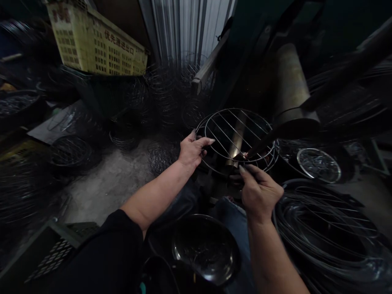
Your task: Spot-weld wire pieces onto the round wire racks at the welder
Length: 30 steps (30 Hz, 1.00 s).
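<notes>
A round wire rack (225, 128) with parallel bars is held level in front of me. My left hand (192, 151) is closed around its left rim, thumb on top. At the near rim my right hand (260, 190) pinches thumb and fingers together; what sits in that pinch is too small and dark to make out. Just beyond those fingertips, a lower brass-coloured rod (236, 143) and a dark upper arm tip (252, 150) meet at the rack's wire, where a small orange glow shows. A thick metal cylinder (294, 81) stands above the arm.
Below my hands is a shiny dark bowl (228, 249) with small pieces inside. Stacked wire rings (284, 245) lie at the right, beside a round container (339, 173). A yellow crate (122, 59) stands back left; a green crate (45, 241) is near left.
</notes>
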Tool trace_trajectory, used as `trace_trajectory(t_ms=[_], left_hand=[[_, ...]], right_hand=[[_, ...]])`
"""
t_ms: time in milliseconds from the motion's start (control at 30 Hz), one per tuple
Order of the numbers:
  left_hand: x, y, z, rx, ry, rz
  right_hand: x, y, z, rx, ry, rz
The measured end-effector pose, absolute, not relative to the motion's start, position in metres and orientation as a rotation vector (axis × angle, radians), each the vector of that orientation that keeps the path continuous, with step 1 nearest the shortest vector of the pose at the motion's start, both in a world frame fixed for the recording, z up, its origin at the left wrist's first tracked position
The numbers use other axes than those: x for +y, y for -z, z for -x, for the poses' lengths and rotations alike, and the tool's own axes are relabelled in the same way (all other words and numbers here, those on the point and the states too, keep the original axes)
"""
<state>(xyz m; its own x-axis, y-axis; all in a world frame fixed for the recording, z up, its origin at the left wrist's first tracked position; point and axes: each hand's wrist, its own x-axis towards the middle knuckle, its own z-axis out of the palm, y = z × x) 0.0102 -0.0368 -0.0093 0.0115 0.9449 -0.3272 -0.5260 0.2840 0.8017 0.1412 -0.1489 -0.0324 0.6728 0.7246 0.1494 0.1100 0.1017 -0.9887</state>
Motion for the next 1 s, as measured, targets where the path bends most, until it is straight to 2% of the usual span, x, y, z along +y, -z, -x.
trace_trajectory(t_ms=[467, 600, 700, 1000], left_hand=[[-0.019, 0.008, -0.022, 1.048, -1.174, -0.519], [-0.018, 0.008, -0.023, 1.064, -1.186, -0.502], [-0.016, 0.009, -0.024, 1.078, -1.182, -0.474], [-0.013, 0.012, -0.025, 1.086, -1.190, -0.486]], right_hand=[[-0.134, 0.024, -0.150, -0.691, -0.630, 1.369], [-0.148, 0.028, -0.158, -0.779, -0.644, 1.493], [-0.156, 0.035, -0.160, -0.792, -0.533, 1.584], [-0.147, 0.038, -0.148, -0.579, -0.645, 1.409]])
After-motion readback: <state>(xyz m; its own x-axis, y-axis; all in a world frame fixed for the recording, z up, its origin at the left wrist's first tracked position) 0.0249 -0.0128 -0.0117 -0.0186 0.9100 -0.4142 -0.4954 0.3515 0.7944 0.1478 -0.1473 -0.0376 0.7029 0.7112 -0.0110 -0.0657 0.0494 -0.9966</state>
